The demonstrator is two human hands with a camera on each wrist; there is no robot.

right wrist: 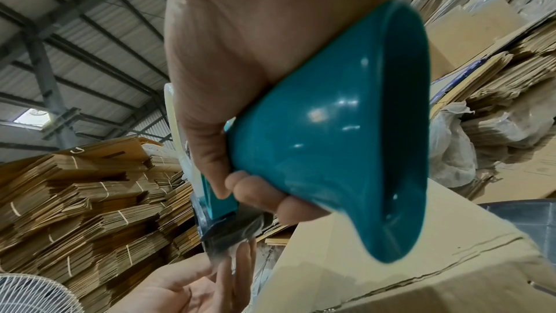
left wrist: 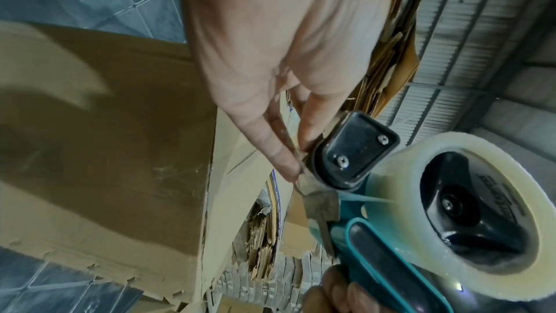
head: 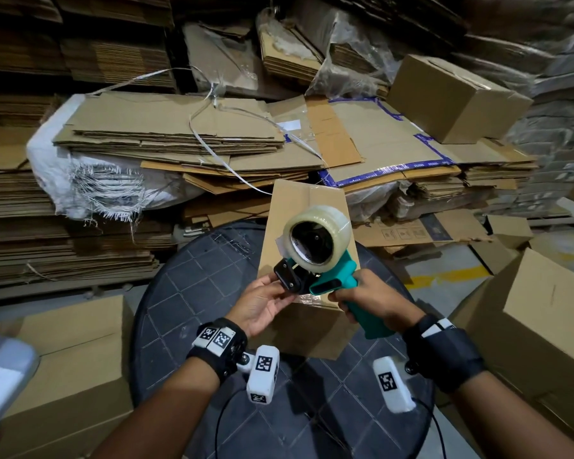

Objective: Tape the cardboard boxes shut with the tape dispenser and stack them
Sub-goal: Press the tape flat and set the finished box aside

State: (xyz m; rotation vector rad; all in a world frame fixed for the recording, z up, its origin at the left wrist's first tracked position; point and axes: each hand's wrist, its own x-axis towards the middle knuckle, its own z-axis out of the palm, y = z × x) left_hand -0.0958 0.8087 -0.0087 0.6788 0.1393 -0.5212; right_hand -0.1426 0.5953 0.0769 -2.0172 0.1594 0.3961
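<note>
A person stands over a round dark table (head: pixel 193 293) with a closed box (head: pixel 307 226) on it, the box's long top running away from them. The right hand (head: pixel 365 298) is wrapped tight round the teal handle of the dispenser (head: pixel 332 279), fingers curled under it, holding it just above the near end of the box. The clear tape roll (head: pixel 317 236) sits on top of the tool, facing the left side. The left hand (head: pixel 262 301) reaches in palm up, fingers nearly straight, its fingertips (left wrist: pixel 285 163) at the black front end of the dispenser, touching the loose bit of tape there; whether they pinch it I cannot tell.

Behind the table lie piles of flat cardboard (head: pixel 166 137), with white strapping (head: pixel 212 144) trailing over them. Another made-up box (head: pixel 454 97) rests on the pile at far right. Bigger boxes stand on the floor to either side, one at left (head: pixel 70 369) and one at right (head: pixel 550 313).
</note>
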